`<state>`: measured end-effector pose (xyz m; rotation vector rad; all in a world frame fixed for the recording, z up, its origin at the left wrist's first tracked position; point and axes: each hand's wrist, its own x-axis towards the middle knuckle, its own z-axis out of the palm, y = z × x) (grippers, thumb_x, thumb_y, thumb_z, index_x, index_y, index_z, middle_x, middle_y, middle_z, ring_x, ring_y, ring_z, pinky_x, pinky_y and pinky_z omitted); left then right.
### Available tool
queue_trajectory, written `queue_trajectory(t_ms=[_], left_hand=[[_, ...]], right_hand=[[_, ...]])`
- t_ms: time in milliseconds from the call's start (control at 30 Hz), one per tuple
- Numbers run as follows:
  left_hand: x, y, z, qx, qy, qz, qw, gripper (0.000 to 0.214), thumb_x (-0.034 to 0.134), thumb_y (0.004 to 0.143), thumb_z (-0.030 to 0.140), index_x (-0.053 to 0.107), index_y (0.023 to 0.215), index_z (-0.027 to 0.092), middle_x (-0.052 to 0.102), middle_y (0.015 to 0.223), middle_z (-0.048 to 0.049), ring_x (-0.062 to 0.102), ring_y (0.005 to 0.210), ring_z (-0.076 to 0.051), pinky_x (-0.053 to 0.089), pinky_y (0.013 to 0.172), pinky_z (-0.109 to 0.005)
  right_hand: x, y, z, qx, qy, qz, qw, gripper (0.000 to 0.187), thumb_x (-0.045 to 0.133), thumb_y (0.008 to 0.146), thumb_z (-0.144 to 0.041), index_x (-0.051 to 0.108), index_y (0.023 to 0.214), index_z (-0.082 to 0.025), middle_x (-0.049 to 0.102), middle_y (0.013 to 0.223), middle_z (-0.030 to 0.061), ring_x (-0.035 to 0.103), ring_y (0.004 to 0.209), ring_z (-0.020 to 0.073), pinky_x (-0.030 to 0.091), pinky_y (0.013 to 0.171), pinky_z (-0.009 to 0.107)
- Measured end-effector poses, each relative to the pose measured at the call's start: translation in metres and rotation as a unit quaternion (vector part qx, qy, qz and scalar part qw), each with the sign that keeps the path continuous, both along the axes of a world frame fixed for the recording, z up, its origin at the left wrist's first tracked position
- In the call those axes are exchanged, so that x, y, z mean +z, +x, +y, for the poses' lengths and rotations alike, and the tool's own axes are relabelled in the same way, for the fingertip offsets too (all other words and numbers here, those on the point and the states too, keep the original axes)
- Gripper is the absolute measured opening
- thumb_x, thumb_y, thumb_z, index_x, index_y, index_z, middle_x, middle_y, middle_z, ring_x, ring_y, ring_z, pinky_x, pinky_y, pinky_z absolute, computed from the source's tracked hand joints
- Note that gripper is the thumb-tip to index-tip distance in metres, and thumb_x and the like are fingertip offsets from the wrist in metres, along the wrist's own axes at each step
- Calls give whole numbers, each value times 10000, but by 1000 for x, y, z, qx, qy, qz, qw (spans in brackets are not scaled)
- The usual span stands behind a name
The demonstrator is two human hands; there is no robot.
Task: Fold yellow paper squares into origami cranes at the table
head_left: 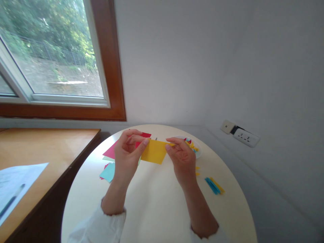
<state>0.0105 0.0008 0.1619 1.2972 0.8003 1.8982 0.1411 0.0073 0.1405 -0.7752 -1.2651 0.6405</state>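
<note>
A piece of yellow paper (pixel 153 152) is stretched between my two hands above the round white table (pixel 152 209). My left hand (pixel 129 153) pinches its upper left corner between thumb and fingers. At the upper right corner, my right hand (pixel 182 157) grips it the same way. Behind my left hand lie pink and red sheets (pixel 109 150), partly hidden by it. Light blue paper squares (pixel 108 172) rest beside my left wrist, with a red edge showing under them. Beyond my right hand is a white plate (pixel 199 154) with small red, yellow and blue pieces.
Blue strips (pixel 212 186) and yellow strips (pixel 218 185) lie at the table's right side. To the left stands a wooden desk (pixel 63 145) with a printed sheet (pixel 25 175) and a pen (pixel 11 202). A wall with a socket (pixel 245 136) and a window (pixel 63 50) border the table.
</note>
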Motion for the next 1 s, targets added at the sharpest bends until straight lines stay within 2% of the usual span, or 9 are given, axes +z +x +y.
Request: queue_trajectory(t_ms=[133,267,333,433,533,700,867,1000], left_hand=[[1,0,0,-14,-16,-14,1000,240,720,630,278,566,795,199,640,621,20,633,693,-154,506,635,-258],[0,0,2,-26,-48,-17,998,250,723,619,306,638,809,168,677,720,-30,638,717,-172,513,638,-267],[0,-1,3,-36,-62,-10,997,227,718,623,315,662,781,163,686,775,-49,642,762,-190,515,632,-268],[-1,-2,3,-46,-69,4,997,162,701,647,321,670,699,171,676,733,-40,639,759,-193,513,612,-262],[-1,-2,3,-43,-65,5,997,125,693,662,307,669,659,184,650,656,-14,627,701,-164,503,592,-242],[0,-2,1,-50,-59,22,997,101,686,669,288,667,644,191,650,657,-7,605,644,-144,486,556,-230],[0,-2,1,-35,-38,71,996,79,675,675,265,671,650,191,656,671,-11,608,677,-150,489,586,-239],[0,-2,1,-20,-20,116,993,103,663,686,274,672,673,172,671,696,-25,618,724,-162,495,629,-250]], right_hand=[[0,0,-1,-9,1,-11,1000,104,598,734,-306,639,724,-210,662,693,9,606,666,143,505,613,268],[2,0,-2,-17,2,-16,1000,110,592,733,-302,635,694,-208,655,661,4,602,641,143,498,585,260],[2,0,-2,-17,4,-18,1000,109,591,733,-299,635,690,-210,653,656,2,600,637,143,494,581,259],[2,1,-3,-14,6,-20,1000,106,592,733,-296,634,689,-210,650,651,0,596,631,142,486,577,259],[1,2,-2,-14,7,-25,1000,105,588,743,-295,632,700,-210,645,663,2,586,639,141,478,594,266],[0,3,-1,-13,30,-45,998,78,599,750,-290,630,784,-227,644,791,16,573,769,150,465,678,281],[2,3,-2,-34,45,-100,993,85,621,736,-267,631,810,-228,642,840,23,580,831,158,465,699,284],[2,2,-2,-36,71,-122,989,15,607,746,-223,620,751,-216,634,815,17,581,822,148,465,737,294]])
